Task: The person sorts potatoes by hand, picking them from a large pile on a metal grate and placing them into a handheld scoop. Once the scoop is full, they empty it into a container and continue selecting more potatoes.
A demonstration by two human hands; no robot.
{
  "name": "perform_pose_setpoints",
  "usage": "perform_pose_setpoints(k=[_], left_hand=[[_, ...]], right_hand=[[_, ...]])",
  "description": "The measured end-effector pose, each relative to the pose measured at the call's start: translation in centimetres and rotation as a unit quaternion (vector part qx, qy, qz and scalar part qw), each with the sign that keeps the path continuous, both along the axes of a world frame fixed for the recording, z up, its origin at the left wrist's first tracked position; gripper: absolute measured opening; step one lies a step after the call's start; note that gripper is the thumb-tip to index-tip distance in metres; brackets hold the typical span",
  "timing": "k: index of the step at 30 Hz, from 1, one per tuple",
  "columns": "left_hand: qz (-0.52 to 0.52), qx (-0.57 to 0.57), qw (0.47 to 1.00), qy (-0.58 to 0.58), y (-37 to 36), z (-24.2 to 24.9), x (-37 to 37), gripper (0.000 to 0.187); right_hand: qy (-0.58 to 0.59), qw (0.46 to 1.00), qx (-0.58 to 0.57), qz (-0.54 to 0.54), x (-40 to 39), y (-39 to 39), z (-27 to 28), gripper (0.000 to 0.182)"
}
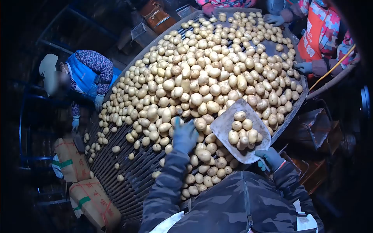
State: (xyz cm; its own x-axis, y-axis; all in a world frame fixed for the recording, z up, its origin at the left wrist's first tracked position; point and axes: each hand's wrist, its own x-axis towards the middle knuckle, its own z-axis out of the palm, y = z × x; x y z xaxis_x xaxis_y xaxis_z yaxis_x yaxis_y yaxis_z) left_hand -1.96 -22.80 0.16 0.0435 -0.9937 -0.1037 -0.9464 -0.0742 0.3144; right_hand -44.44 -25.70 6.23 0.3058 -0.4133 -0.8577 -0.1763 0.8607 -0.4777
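Wearing a grey-blue glove, my left hand (pixel 185 136) rests on the potato heap with its fingers apart. A potato (pixel 200 124) lies just beside its fingertips. My right hand (pixel 271 158), also gloved, is closed around the handle of a pale, worn scoop (pixel 221 125). Several potatoes (pixel 243 133) sit in the scoop, which lies over the right side of the heap. The large heap of potatoes (pixel 202 77) spreads across a dark slatted table (pixel 120 155), thinning out toward the left.
A person in a blue vest (pixel 83 75) stands at the left edge. Co-workers' gloved hands (pixel 305 68) reach in at the right and top. Taped cardboard boxes (pixel 93 200) stand at lower left. Metal bins (pixel 311 124) are at right, near a yellow cord (pixel 332 69).
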Motion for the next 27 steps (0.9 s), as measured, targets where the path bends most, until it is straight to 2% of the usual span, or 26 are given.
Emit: perform_pose_setpoints(k=[3,6,7,8,9,10,11,14,17,20,21,22,24,26,27], left_hand=[[0.021,-0.096,0.994,-0.039,4.0,1.0,-4.6,0.039],[0.111,-0.061,0.970,0.206,3.5,2.7,-2.8,0.031],[0.102,-0.108,0.974,0.168,2.2,4.7,-2.2,0.028],[0.132,-0.124,0.968,0.171,1.6,2.8,0.4,0.028],[0.149,-0.114,0.977,0.098,-0.2,4.7,1.5,0.030],[0.187,-0.104,0.975,0.067,-1.2,4.1,3.2,0.033],[0.138,-0.182,0.973,-0.038,-2.1,1.3,6.1,0.035],[0.125,-0.216,0.960,-0.126,-4.6,0.1,8.7,0.036],[0.179,-0.055,0.979,-0.086,-5.4,2.7,7.6,0.037],[0.182,0.069,0.973,0.125,-2.8,2.4,9.5,0.035],[0.149,0.095,0.978,0.113,-2.1,4.4,7.9,0.034],[0.155,0.103,0.977,0.103,-1.0,1.7,8.8,0.032],[0.142,0.164,0.970,0.114,-1.6,1.1,8.8,0.033],[0.142,-0.033,0.980,0.137,-3.2,2.8,5.8,0.032],[0.142,-0.065,0.974,0.164,-4.3,2.2,5.6,0.031]], right_hand=[[-0.002,1.000,0.001,-0.008,-0.1,-0.5,0.1,0.021],[0.007,1.000,0.009,-0.005,0.1,-0.8,0.6,0.021],[0.008,1.000,0.010,-0.004,-0.1,-0.7,0.4,0.021],[0.008,1.000,0.010,-0.002,-0.2,-0.5,0.0,0.021],[0.007,1.000,0.008,-0.002,-0.2,-0.4,-0.3,0.021],[0.003,1.000,0.008,0.002,0.0,-0.5,-0.3,0.021],[-0.001,1.000,0.009,0.004,0.0,-0.5,-0.1,0.022],[0.000,1.000,0.006,-0.007,0.1,-0.4,0.1,0.022],[0.011,1.000,0.007,-0.010,-0.1,0.0,-0.5,0.022],[0.004,1.000,0.005,-0.011,0.1,-0.1,-0.3,0.023],[0.000,1.000,0.006,-0.014,0.1,-0.1,-0.1,0.023],[-0.002,1.000,0.006,-0.011,0.0,-0.1,-0.1,0.023],[-0.005,1.000,0.004,-0.002,0.0,-0.3,-0.2,0.023],[-0.010,1.000,0.002,-0.008,0.2,-0.4,-0.1,0.023],[-0.011,1.000,0.002,-0.010,0.1,-0.3,-0.1,0.023]])
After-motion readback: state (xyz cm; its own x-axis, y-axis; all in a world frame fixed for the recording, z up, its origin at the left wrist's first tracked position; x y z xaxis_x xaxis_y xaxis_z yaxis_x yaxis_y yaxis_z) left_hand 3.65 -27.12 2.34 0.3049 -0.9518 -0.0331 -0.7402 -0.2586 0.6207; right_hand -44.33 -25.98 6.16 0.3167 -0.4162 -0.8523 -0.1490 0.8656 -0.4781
